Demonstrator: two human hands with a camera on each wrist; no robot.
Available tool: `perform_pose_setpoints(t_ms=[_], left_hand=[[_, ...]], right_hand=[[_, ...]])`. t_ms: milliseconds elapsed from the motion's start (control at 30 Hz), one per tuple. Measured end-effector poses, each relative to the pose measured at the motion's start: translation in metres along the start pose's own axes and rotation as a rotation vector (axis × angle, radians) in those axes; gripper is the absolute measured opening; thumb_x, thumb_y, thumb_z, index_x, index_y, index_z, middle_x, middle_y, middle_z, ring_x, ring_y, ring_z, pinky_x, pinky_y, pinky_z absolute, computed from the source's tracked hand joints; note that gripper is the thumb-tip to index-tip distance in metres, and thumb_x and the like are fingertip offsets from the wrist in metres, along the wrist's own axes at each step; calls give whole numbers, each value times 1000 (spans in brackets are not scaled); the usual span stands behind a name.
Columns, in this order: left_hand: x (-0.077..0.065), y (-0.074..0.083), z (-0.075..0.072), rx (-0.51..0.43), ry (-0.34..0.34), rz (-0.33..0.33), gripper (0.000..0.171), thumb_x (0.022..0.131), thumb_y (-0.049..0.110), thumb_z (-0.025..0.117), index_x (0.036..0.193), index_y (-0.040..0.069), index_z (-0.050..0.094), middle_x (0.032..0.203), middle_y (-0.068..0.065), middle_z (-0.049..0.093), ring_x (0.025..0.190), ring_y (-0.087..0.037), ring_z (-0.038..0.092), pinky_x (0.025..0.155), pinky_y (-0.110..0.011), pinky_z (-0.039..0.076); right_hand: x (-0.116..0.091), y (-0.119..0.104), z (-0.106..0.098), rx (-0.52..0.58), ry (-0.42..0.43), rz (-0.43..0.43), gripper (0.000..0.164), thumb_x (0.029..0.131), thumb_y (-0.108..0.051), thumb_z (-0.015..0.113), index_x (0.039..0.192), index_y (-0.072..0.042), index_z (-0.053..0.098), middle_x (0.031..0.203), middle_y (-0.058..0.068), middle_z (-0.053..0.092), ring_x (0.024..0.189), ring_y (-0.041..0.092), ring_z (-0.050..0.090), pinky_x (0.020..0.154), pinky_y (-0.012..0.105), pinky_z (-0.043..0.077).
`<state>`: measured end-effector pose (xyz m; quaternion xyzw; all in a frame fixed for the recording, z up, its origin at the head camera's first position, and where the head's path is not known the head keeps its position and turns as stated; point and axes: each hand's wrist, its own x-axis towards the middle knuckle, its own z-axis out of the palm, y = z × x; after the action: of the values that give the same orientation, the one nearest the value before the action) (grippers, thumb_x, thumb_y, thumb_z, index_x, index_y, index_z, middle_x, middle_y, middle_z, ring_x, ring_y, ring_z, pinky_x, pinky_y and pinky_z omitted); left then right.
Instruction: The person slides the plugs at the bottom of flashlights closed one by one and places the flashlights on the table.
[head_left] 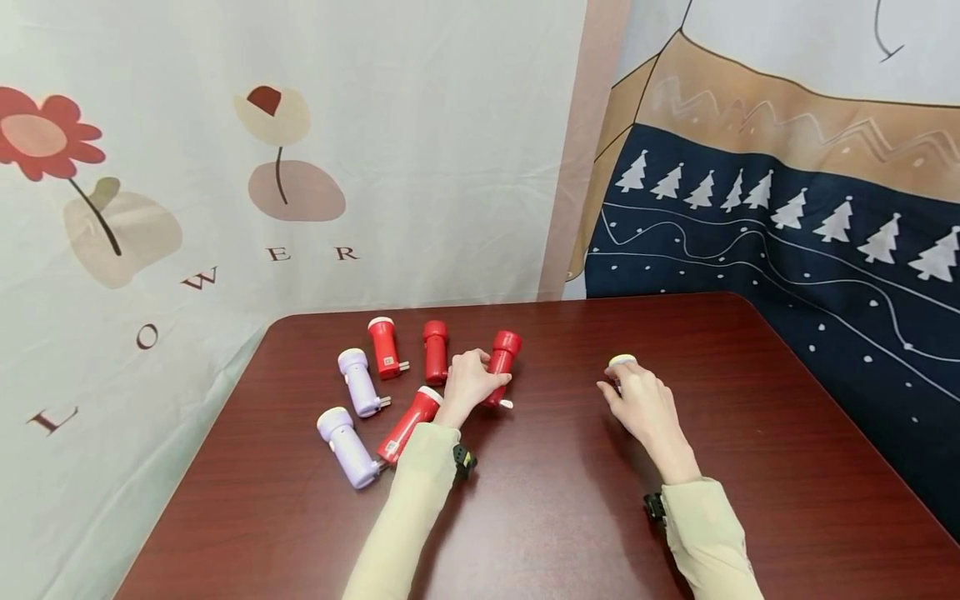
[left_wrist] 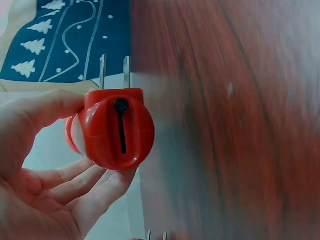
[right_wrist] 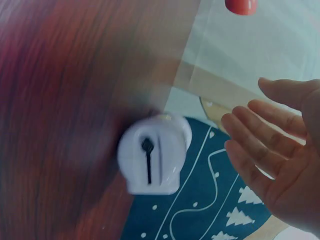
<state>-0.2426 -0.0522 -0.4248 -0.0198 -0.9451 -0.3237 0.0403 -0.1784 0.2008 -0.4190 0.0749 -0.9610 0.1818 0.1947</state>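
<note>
My left hand (head_left: 468, 382) grips a red flashlight (head_left: 503, 353) with fold-out plug prongs, thumb on one side and fingers on the other. In the left wrist view the round end of this red flashlight (left_wrist: 119, 131) faces the camera, its two metal prongs pointing up. Over to the right, my right hand (head_left: 647, 402) hovers by a pale flashlight, whose white-rimmed head (head_left: 622, 360) shows past the fingers; the rest is hidden behind the hand. In the right wrist view that lavender flashlight (right_wrist: 152, 157) stands apart from the loosely spread fingers.
Left of the hands lie three more red flashlights, one at the back (head_left: 384, 348), one beside my left hand (head_left: 435, 353) and one by the left sleeve (head_left: 410, 425). Two lavender flashlights, an upper one (head_left: 359, 383) and a lower one (head_left: 348, 448), lie farther left on the brown table (head_left: 555, 533).
</note>
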Motion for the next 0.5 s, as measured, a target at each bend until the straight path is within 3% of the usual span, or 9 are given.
perform_pose_setpoints(t_ms=[300, 500], left_hand=[[-12, 7, 9, -234, 107, -36, 40, 72, 31, 78, 98, 2, 68, 88, -13, 75, 82, -25, 69, 67, -30, 50], [-20, 17, 13, -321, 153, -65, 41, 71, 32, 79, 97, 3, 69, 87, -13, 75, 82, -25, 70, 68, -32, 51]], right_hand=[[0, -19, 11, 9, 36, -200, 27, 79, -21, 76, 100, -5, 69, 95, 10, 70, 82, 25, 68, 66, 41, 55], [-1, -33, 17, 16, 36, -286, 30, 78, -23, 77, 102, -7, 69, 94, 8, 70, 84, 22, 69, 71, 36, 56]])
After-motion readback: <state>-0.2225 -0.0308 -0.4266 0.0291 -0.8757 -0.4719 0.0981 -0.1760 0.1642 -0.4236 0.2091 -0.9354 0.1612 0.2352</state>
